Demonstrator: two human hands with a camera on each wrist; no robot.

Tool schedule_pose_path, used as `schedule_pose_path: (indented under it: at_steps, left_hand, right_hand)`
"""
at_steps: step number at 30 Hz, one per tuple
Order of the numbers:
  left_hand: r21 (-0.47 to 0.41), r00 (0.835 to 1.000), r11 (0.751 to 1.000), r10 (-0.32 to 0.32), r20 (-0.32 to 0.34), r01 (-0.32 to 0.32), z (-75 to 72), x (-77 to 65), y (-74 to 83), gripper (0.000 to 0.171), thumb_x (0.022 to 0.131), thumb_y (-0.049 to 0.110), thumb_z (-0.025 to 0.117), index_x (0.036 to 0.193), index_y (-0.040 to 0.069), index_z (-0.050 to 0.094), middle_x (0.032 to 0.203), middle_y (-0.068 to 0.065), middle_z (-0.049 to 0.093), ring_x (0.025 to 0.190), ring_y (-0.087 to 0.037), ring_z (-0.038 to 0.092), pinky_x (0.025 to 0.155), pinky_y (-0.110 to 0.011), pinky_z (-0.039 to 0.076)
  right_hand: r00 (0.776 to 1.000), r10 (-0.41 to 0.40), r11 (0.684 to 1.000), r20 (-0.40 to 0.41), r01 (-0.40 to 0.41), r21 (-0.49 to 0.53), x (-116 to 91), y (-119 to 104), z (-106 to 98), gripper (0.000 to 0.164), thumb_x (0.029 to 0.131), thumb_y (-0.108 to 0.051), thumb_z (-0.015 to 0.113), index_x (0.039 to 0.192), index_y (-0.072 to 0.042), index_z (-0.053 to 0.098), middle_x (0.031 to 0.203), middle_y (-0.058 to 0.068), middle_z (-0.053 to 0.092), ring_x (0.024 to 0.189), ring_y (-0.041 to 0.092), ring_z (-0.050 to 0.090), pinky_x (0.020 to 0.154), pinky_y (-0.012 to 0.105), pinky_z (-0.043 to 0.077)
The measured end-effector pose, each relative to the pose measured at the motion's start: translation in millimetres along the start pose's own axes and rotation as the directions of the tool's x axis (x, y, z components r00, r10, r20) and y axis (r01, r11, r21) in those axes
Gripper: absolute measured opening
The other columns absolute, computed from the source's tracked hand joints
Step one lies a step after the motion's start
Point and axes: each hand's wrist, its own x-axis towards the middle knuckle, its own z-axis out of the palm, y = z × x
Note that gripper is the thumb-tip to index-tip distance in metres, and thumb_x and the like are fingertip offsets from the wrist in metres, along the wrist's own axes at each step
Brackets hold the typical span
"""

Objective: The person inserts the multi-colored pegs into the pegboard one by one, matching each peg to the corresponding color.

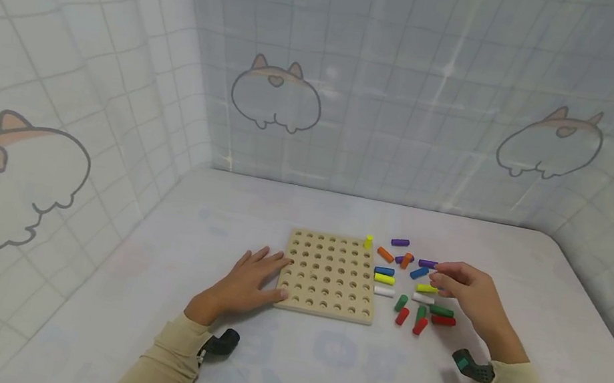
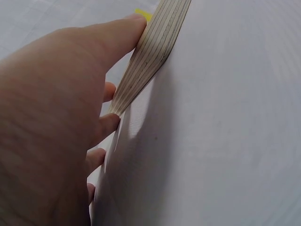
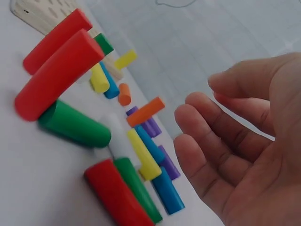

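Observation:
A square wooden pegboard point(image 1: 328, 276) with rows of round holes lies on the table. One yellow peg point(image 1: 368, 242) stands upright at its far right corner. My left hand point(image 1: 250, 282) rests along the board's left side, fingers spread, with the thumb touching the near left edge. In the left wrist view the thumb meets the board's layered side point(image 2: 150, 52). My right hand point(image 1: 467, 289) hovers over the right part of the loose pegs, close to a yellow peg point(image 1: 426, 289). Its fingers point(image 3: 193, 117) are loosely bent with nothing visible between them.
Right of the board are scattered pegs: purple point(image 1: 400, 242), orange point(image 1: 385, 254), blue point(image 1: 418, 273), white point(image 1: 384, 292), green point(image 1: 441, 311) and red point(image 1: 443, 321). Some stand, others lie flat. A white cloth point(image 1: 314, 369) covers the table, and tiled-pattern curtains point(image 1: 402, 133) surround it.

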Motion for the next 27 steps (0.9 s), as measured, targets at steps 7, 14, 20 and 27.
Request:
schedule_pose_path:
  at_steps: [7,14,20,27]
  left_hand:
    - [0.015,1.000,1.000,-0.018,0.019,0.018,-0.8,0.9,1.6,0.081,0.093,0.065,0.055,0.157,0.018,0.036,0.162,-0.005,0.031,0.152,-0.033,0.011,0.120,-0.058,0.000]
    - [0.004,1.000,1.000,-0.005,0.014,0.005,-0.3,0.5,-0.5,0.081,0.093,0.065,0.056,0.157,0.018,0.037,0.161,-0.006,0.032,0.152,-0.035,0.011,0.119,-0.060,0.001]
    - [0.003,1.000,1.000,0.002,0.012,-0.002,-0.5,1.1,-1.5,0.081,0.093,0.064,0.056,0.157,0.017,0.037,0.162,-0.007,0.031,0.152,-0.035,0.012,0.119,-0.061,0.001]
    - [0.000,1.000,1.000,-0.001,0.018,0.001,-2.1,0.7,-0.2,0.081,0.094,0.064,0.056,0.157,0.017,0.037,0.162,-0.007,0.031,0.152,-0.035,0.011,0.119,-0.060,0.001]
  right_hand:
    - [1.000,0.014,1.000,0.027,-0.013,-0.009,-15,7,-1,0.051,0.099,-0.046,0.062,0.128,-0.004,0.062,0.118,0.013,0.068,0.100,0.028,0.066,0.082,0.029,0.056]
    - [0.998,0.011,1.000,0.063,-0.009,-0.026,-30,5,-1,0.046,0.096,-0.042,0.068,0.124,-0.006,0.066,0.116,0.009,0.068,0.101,0.027,0.062,0.083,0.033,0.053]
    - [0.993,-0.016,1.000,0.118,0.015,0.005,-40,12,-1,0.042,0.097,-0.036,0.068,0.125,-0.005,0.065,0.115,0.008,0.070,0.105,0.026,0.064,0.087,0.029,0.052]
    - [0.981,-0.087,0.996,0.171,0.089,-0.002,-43,15,4,0.032,0.094,-0.027,0.073,0.120,-0.008,0.067,0.111,0.007,0.068,0.104,0.027,0.064,0.083,0.023,0.054]
